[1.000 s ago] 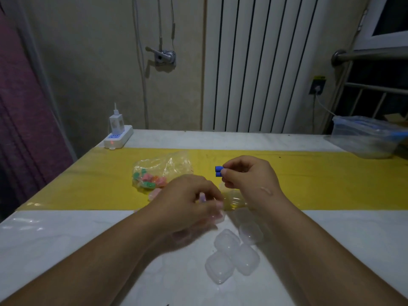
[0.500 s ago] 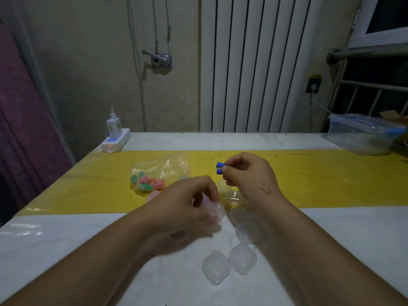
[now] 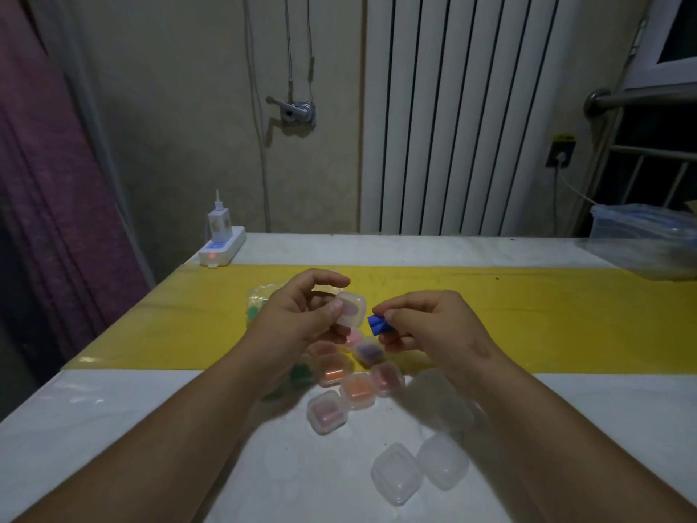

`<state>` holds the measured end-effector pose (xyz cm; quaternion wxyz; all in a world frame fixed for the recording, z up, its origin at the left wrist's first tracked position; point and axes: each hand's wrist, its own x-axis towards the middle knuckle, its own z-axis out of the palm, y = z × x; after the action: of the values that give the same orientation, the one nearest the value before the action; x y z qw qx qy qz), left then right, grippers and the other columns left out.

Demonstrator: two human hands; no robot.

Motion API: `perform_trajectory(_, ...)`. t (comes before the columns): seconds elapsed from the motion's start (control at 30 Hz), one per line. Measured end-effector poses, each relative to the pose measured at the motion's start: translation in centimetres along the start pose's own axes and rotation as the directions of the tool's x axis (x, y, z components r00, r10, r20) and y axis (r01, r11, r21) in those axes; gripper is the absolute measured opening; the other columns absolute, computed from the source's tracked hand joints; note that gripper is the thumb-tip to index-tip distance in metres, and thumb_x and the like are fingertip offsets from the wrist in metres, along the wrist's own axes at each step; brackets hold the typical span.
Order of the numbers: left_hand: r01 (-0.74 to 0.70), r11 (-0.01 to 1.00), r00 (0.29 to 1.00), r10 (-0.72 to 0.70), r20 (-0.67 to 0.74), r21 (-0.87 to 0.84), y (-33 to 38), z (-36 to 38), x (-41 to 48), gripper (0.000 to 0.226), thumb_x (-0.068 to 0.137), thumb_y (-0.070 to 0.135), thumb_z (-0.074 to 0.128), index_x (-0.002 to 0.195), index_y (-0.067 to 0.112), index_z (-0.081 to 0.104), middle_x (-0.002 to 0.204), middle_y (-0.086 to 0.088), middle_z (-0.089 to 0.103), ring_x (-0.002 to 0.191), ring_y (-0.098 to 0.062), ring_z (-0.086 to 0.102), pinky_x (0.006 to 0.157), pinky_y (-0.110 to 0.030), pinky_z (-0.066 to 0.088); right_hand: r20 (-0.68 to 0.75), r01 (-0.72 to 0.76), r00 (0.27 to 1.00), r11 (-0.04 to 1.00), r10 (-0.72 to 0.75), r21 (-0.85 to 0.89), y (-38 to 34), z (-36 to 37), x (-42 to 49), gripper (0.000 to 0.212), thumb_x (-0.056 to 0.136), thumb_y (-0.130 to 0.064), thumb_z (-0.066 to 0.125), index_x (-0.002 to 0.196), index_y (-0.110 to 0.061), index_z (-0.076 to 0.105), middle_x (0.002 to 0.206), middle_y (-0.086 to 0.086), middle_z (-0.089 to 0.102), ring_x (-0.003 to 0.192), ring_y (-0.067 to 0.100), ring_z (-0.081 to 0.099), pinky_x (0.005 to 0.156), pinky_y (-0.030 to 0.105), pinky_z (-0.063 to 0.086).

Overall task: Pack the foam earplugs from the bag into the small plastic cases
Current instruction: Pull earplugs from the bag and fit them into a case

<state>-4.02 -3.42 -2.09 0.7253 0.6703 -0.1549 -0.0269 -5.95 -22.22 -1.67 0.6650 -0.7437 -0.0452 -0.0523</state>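
Near on the white counter lie two clear cases; beyond, filled cases; above them the left hand pinches a case, the right hand pinches blue earplugs beside it; bag behind, on a yellow strip; far left, power strip; radiator on the wall.

Dim room, beige wall, white ribbed radiator, purple curtain at left, window frame upper right, white table with yellow strip, power strip at far corner.
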Motion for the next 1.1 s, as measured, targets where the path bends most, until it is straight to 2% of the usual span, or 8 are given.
perform_trajectory(0.2, -0.023, 0.996, 1.000, 0.024, -0.008, 0.091, 0.3, 0.3, -0.2, 0.017, 0.093, 0.004, 0.057, 0.106, 0.012, 0.064, 0.083, -0.007, 0.070, 0.073, -0.022, 0.066, 0.072, -0.041, 0.056, 0.072, 0.053, 0.996, 0.997, -0.048, -0.062, -0.1, 0.6, -0.5, 0.011, 0.089, -0.011, 0.069, 0.083, -0.009, 0.078, 0.077, 0.018, 0.073, 0.079, 0.039, 0.072, 0.073, 0.038, 0.059)
perform_trajectory(0.4, -0.114, 0.940, 0.991, 0.132, -0.033, 0.320, 0.4, 0.7, -0.3, 0.043, 0.080, 0.002, 0.074, 0.115, 0.027, 0.068, 0.103, -0.007, 0.068, 0.084, -0.011, 0.068, 0.077, -0.037, 0.061, 0.058, 0.044, 0.997, 0.997, -0.040, -0.063, -0.2, 1.0, -0.9, 0.015, 0.092, -0.016, 0.066, 0.085, -0.013, 0.079, 0.078, 0.017, 0.074, 0.081, 0.039, 0.071, 0.074, 0.039, 0.059)
perform_trajectory(0.47, -0.206, 0.871, 0.968, 0.250, -0.040, 0.445, 0.1, 0.8, -0.1, 0.047, 0.076, 0.008, 0.079, 0.117, 0.027, 0.066, 0.108, 0.004, 0.065, 0.087, -0.005, 0.066, 0.080, -0.025, 0.058, 0.043, 0.042, 0.998, 0.997, -0.039, -0.067, -0.2, 1.1, -0.8, 0.018, 0.094, -0.016, 0.064, 0.086, -0.010, 0.079, 0.079, 0.017, 0.074, 0.079, 0.039, 0.071, 0.074, 0.040, 0.059)
perform_trajectory(0.6, -0.287, 0.780, 0.934, 0.356, -0.018, 0.557, -0.2, 1.1, -0.1, 0.048, 0.077, 0.007, 0.076, 0.122, 0.021, 0.065, 0.107, 0.007, 0.063, 0.089, 0.001, 0.061, 0.075, -0.007, 0.049, 0.029, 0.039, 0.999, 0.997, -0.037, -0.073, -0.3, 1.2, -0.8, 0.019, 0.094, -0.015, 0.062, 0.086, -0.008, 0.078, 0.079, 0.014, 0.074, 0.074, 0.033, 0.070, 0.071, 0.036, 0.059)
perform_trajectory(0.8, -0.325, 0.707, 0.909, 0.416, 0.004, 0.628, -0.8, 1.0, 0.3, 0.046, 0.076, 0.018, 0.080, 0.119, 0.022, 0.067, 0.102, 0.008, 0.064, 0.085, -0.001, 0.064, 0.075, -0.012, 0.054, 0.018, 0.043, 0.999, 0.995, -0.041, -0.089, 0.0, 1.4, -0.8, 0.015, 0.091, -0.014, 0.065, 0.087, -0.011, 0.079, 0.079, 0.015, 0.074, 0.077, 0.039, 0.070, 0.075, 0.040, 0.059)
perform_trajectory(0.9, -0.325, 0.648, 0.901, 0.432, 0.018, 0.689, -1.1, 1.0, 0.4, 0.040, 0.077, 0.023, 0.077, 0.116, 0.021, 0.069, 0.095, 0.009, 0.065, 0.083, -0.001, 0.064, 0.074, -0.017, 0.055, -0.045, 0.038, 0.998, 0.988, -0.045, -0.150, 0.1, 1.7, -0.7, 0.019, 0.087, -0.010, 0.065, 0.075, -0.014, 0.079, 0.066, 0.007, 0.072, 0.060, 0.019, 0.066, 0.062, 0.032, 0.054)
perform_trajectory(1.0, -0.277, 0.773, 0.917, 0.390, -0.084, 0.571, -0.6, 1.3, 0.3, 0.023, 0.087, 0.019, 0.066, 0.109, 0.021, 0.070, 0.086, 0.006, 0.070, 0.076, -0.005, 0.066, 0.070, -0.022, 0.055, -0.132, -0.015, 0.991, 0.987, -0.006, -0.159, 0.3, 1.6, -0.3, 0.022, 0.083, -0.009, 0.065, 0.066, -0.017, 0.077, 0.059, 0.001, 0.068, 0.050, 0.010, 0.058, 0.060, 0.035, 0.051)
perform_trajectory(1.1, -0.168, 0.942, 0.969, 0.212, -0.128, 0.290, 0.2, 1.7, 0.0, 0.031, 0.096, 0.007, 0.051, 0.112, 0.029, 0.065, 0.081, -0.005, 0.069, 0.070, -0.018, 0.069, 0.071, -0.039, 0.060, -0.102, -0.044, 0.994, 0.995, 0.035, -0.095, 0.1, 1.1, -0.3, 0.018, 0.086, -0.007, 0.066, 0.073, -0.011, 0.078, 0.062, 0.005, 0.067, 0.047, 0.009, 0.059, 0.054, 0.026, 0.050)
